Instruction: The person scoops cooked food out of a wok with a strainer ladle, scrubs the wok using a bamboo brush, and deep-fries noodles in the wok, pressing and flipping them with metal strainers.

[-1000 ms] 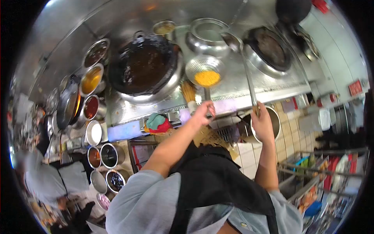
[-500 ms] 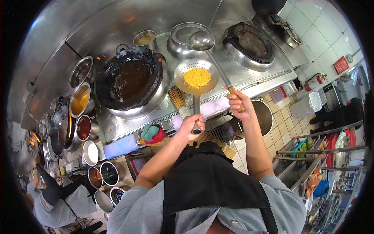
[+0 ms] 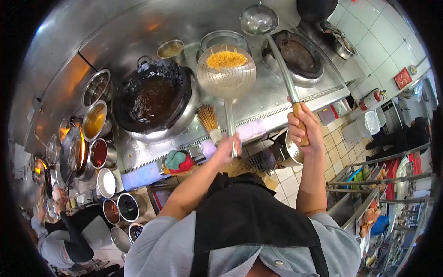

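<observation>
My left hand point(image 3: 226, 148) is wrapped round the handle of a perforated strainer point(image 3: 226, 84), slightly blurred. A clump of thin yellow noodles point(image 3: 226, 59) lies at the far side of the strainer's bowl, with a few strands sticking up. My right hand point(image 3: 307, 128) grips the wooden handle of a steel ladle point(image 3: 259, 20), whose bowl is held high to the right of the strainer. Below the strainer is a round steel pot point(image 3: 224, 36), partly hidden by it. A bamboo brush point(image 3: 208, 118) lies on the stove edge beside my left hand.
A blackened wok point(image 3: 154, 97) with dark liquid sits at left, and another black burner opening point(image 3: 297, 53) at right. Steel containers of sauces, including an amber one point(image 3: 95, 121), line the left side. Another person point(image 3: 69, 240) works by flames there. A metal rack point(image 3: 364, 189) stands at right.
The strainer and ladle have risen toward the camera. The noodles have shifted to the strainer's far side. My right hand has moved right, and the person at left has shifted.
</observation>
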Tool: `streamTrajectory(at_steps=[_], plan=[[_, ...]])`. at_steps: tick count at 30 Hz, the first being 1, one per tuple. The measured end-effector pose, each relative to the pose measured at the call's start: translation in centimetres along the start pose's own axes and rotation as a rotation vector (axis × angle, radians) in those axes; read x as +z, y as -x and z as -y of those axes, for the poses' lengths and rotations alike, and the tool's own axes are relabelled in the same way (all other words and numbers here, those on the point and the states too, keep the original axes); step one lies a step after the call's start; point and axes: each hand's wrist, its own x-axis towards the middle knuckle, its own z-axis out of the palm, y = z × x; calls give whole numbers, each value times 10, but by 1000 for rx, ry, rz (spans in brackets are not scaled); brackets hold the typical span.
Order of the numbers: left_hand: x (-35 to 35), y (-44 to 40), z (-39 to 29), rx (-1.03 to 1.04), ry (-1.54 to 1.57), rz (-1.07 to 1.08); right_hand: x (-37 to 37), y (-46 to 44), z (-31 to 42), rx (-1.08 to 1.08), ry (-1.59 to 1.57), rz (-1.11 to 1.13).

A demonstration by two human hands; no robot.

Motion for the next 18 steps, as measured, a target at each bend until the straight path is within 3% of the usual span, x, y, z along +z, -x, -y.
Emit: streamTrajectory(at_steps=[1, 3, 6, 10, 14, 15, 18], plan=[[6, -11, -14, -28, 106, 94, 0, 6, -2, -10, -4, 21], [45, -9, -57, -203, 462, 38, 0, 12, 0, -29, -18, 41], [70, 26, -71, -335, 699, 43, 4, 24, 2, 14, 44, -5], [86, 56, -57, -194, 437, -36, 1, 31, -6, 2, 96, -47], [37, 14, -30, -97, 125, -141, -8, 29, -7, 86, 9, -21], [37, 0, -41, -92, 119, -135, -8, 23, -7, 76, 9, -16], [22, -18, -45, -298, 522, -15, -11, 27, -15, 93, 129, -91]])
